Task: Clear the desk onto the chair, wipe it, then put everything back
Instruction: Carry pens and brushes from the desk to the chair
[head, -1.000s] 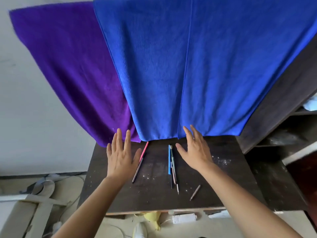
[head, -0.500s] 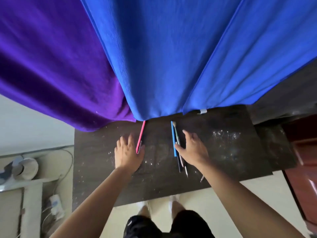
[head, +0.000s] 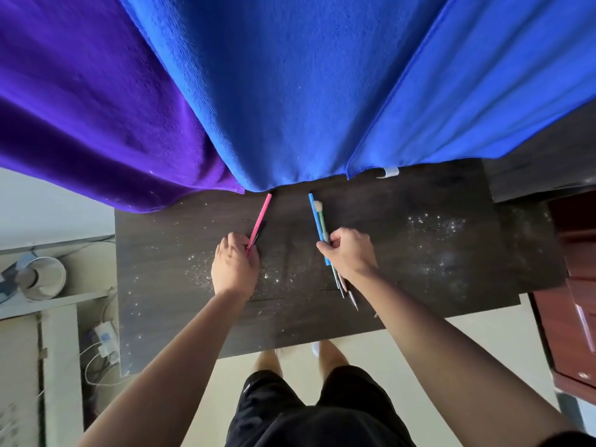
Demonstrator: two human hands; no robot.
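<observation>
Since half a second ago both your hands have closed from flat, splayed palms into pinches, and your head has tipped further down so your legs now show below the surface (head: 435, 253). Your left hand (head: 234, 267) is curled shut around the lower end of the pink pen (head: 260, 217), with a darker pen lying right against it (whether that one is also in your fingers I cannot tell). Your right hand (head: 350, 254) is pinched on the bundle of pens and brushes (head: 319, 221), gripping near its middle.

What matters for the lift is that both sets lie with their long axes running away from you, towards the hanging blue towel (head: 290, 91), the pink one leaning a little to the right at its far tip. Each lies straight ahead of its own hand, so neither arm needs to cross.

The bundle is a blue stick, a pale-tipped brush and thinner dark shafts whose points stick out towards you below your wrist. They look thin and loose, likely to slide apart if tilted. White specks dust the dark surface around both hands. The chair is not in view.
</observation>
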